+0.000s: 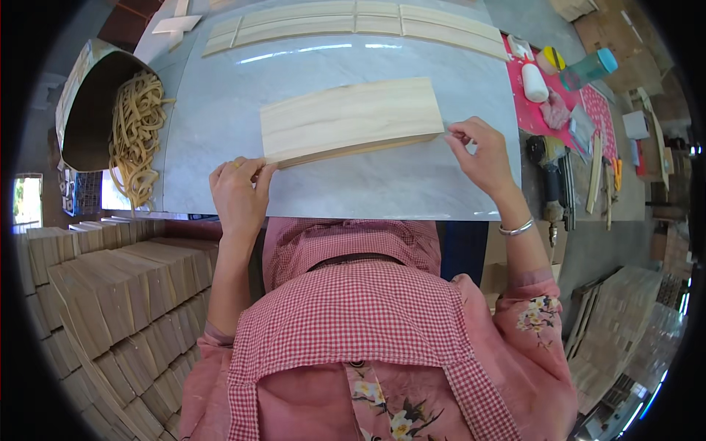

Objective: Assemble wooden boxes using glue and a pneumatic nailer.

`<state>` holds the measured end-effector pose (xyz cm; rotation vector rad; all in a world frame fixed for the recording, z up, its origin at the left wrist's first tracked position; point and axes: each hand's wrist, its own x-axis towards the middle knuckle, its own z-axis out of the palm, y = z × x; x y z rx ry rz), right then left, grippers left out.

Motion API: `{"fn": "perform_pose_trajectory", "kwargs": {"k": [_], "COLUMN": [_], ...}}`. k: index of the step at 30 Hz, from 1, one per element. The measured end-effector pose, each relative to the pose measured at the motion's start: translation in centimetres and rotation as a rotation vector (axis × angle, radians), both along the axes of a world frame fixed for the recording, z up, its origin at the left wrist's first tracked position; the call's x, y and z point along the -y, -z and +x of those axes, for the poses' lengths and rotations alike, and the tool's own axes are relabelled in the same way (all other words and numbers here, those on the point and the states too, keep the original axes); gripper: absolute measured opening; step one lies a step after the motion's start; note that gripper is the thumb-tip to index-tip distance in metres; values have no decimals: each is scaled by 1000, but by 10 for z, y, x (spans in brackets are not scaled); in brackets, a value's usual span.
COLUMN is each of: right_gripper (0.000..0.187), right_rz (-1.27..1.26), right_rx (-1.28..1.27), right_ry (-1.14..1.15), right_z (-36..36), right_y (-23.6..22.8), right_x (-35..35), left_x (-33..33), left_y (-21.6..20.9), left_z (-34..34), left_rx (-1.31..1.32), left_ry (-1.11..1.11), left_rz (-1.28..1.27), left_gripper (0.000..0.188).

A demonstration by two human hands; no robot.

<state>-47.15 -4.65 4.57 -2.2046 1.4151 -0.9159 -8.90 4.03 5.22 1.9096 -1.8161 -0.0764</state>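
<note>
A long pale wooden box [349, 117] lies slightly slanted on the table in front of me, its broad smooth face upward and a narrow side toward me. At its near left corner, my left hand [241, 189] is closed, with thumb and fingertips together against the wood. My right hand [484, 156] has its fingers curled around the near right corner, thumb below the index finger. Both hands steady the box by its ends. Whether anything thin is also between the fingertips is too small to tell.
Tan elastic bands [136, 125] spill from a tipped container [92, 110] at left. Long wooden pieces [316, 26] line the far table edge. At right are a white bottle [535, 82], a teal-lidded bottle [588, 70] and a power tool [550, 173]. Stacked wooden boards [125, 287] stand lower left.
</note>
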Motion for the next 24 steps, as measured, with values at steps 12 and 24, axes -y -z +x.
{"fn": "perform_pose_trajectory", "kwargs": {"k": [12, 24], "right_gripper": [2, 4], "right_rz": [-20, -187], "right_rx": [-46, -63], "right_ry": [-66, -142], "right_z": [3, 4], "right_y": [4, 20], "right_x": [12, 0], "left_x": [5, 2], "left_y": [2, 4], "left_z": [4, 19], "left_rx": [-295, -118], "left_ry": [-35, 69], "left_rz": [47, -38], "left_gripper": [10, 9]}}
